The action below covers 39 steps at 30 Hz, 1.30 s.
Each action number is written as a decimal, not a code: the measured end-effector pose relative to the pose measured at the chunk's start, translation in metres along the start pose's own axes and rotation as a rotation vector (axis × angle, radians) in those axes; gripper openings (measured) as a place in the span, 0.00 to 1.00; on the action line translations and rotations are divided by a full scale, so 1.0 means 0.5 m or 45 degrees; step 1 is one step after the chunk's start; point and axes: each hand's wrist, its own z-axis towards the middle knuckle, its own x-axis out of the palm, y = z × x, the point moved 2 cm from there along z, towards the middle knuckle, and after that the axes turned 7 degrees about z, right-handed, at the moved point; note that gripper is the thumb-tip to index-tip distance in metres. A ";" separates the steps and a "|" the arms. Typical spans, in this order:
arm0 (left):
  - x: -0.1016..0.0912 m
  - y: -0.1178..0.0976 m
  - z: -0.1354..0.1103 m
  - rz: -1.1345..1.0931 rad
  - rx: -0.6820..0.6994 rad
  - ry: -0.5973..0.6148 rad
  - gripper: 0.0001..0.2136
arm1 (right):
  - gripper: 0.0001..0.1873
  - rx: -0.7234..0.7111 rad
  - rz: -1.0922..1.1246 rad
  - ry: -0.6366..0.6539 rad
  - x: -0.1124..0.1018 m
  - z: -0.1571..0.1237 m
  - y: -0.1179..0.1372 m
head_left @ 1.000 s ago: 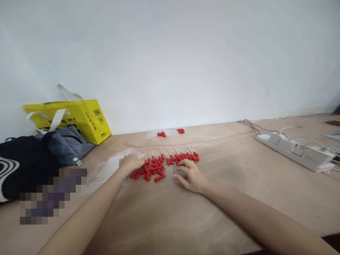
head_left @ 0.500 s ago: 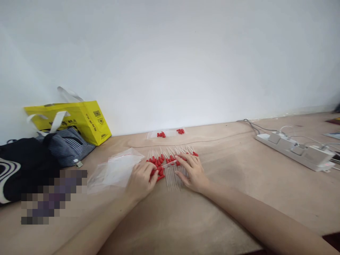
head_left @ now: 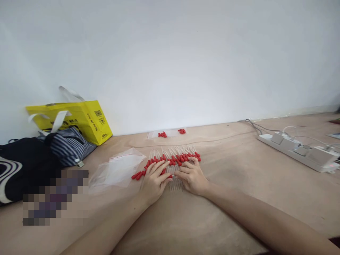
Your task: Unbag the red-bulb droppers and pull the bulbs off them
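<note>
Fingers (head_left: 162,166) of the left hand (head_left: 153,182) bend over a loose heap of red bulbs (head_left: 138,175), and its thumb and fingertips seem to pinch one red bulb (head_left: 170,176) that points toward the right hand (head_left: 190,177). The right hand's fingers are bunched just beside it; whether they grip anything I cannot tell, as they hide the spot. The hands are near each other, a narrow gap between them, above a row of clear tubes (head_left: 175,186) lying side by side on the desk (head_left: 180,212).

A brush from either hand could roll those thin tubes out of line, since nothing visible holds them. The pinched bulb looks smooth and could slip away if squeezed off-centre; a tube, if it is glass, might crack when pushed at an angle. Just beyond the fingertips, droppers (head_left: 174,158) with red ends lie fanned in a row, so a lifted knuckle could knock some askew.

On the left, the heap lies just beside flat plastic bags (head_left: 123,168); a forearm dragging their film might scatter bulbs. Farther back, near the wall (head_left: 186,71), another bag (head_left: 152,135) is safely clear. The power strip (head_left: 292,152) sits well apart, its cables a hazard only if snagged
</note>
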 end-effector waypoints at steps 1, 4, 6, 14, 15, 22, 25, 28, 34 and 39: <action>0.000 0.000 0.000 0.004 -0.010 -0.006 0.09 | 0.08 -0.002 0.004 -0.003 -0.001 0.000 0.001; -0.005 -0.002 -0.004 0.015 -0.013 -0.015 0.10 | 0.09 -0.016 0.024 -0.025 -0.006 0.002 0.004; -0.009 -0.002 -0.006 0.025 -0.005 -0.013 0.10 | 0.10 -0.033 0.034 -0.039 -0.009 0.002 0.006; -0.018 -0.005 -0.007 0.031 0.028 0.004 0.10 | 0.11 -0.046 0.040 -0.019 -0.011 -0.001 0.006; -0.018 -0.005 -0.007 0.029 0.034 0.000 0.10 | 0.10 -0.048 0.044 -0.013 -0.011 -0.001 0.006; -0.022 -0.008 -0.009 0.004 0.035 -0.023 0.10 | 0.11 -0.061 0.062 -0.015 -0.014 -0.002 0.005; -0.025 -0.008 -0.010 -0.006 0.038 -0.021 0.10 | 0.10 -0.081 0.074 -0.038 -0.016 -0.001 0.006; -0.026 -0.011 -0.010 -0.021 0.029 -0.026 0.11 | 0.10 -0.097 0.074 -0.054 -0.016 0.001 0.009; -0.027 0.000 -0.019 -0.026 0.062 -0.031 0.11 | 0.10 -0.100 0.098 -0.067 -0.022 -0.009 -0.001; -0.037 0.040 -0.041 0.011 -0.052 -0.089 0.08 | 0.10 0.120 0.075 -0.151 -0.038 -0.025 -0.033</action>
